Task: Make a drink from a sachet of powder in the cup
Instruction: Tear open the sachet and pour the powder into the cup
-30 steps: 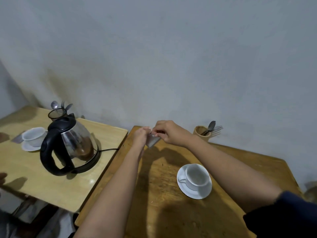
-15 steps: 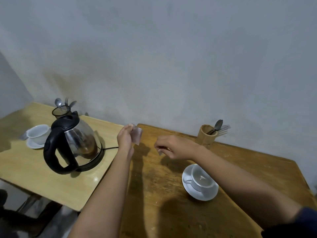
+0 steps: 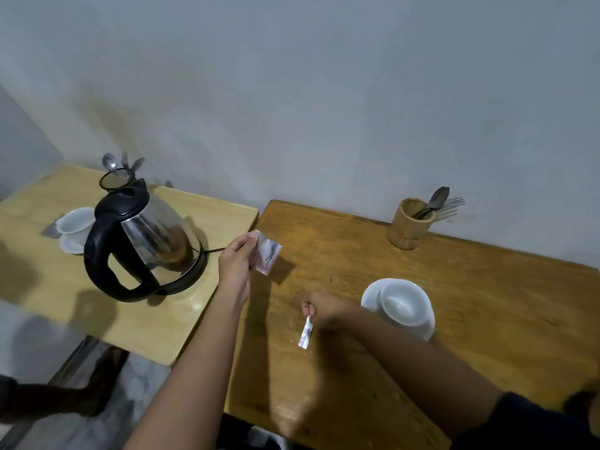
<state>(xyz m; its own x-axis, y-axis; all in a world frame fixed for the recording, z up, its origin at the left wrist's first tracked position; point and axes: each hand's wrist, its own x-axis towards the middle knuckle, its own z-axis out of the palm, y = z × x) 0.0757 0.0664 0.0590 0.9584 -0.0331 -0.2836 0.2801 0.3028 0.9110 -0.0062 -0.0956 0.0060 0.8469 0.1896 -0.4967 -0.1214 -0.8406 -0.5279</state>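
My left hand (image 3: 237, 261) pinches a small silvery sachet (image 3: 268, 256) by its corner, above the left edge of the dark wooden table (image 3: 357, 254). Lower down, my right hand (image 3: 323, 308) pinches a thin torn-off foil strip (image 3: 306, 334) that hangs toward the tabletop. A white cup (image 3: 406, 305) stands on a white saucer (image 3: 368, 298) just right of my right hand, partly behind my right forearm.
A glass kettle (image 3: 146, 245) with a black handle sits on its base on the paler table (image 3: 156, 326) to the left, beside a second white cup (image 3: 76, 224) and a glass of spoons (image 3: 115, 180). A wooden holder (image 3: 409, 228) with cutlery stands at the back by the wall.
My hands were together on the sachet, then pulled apart. The left one went left with the sachet; the right one dropped toward me with the torn strip. The view tilted further down.
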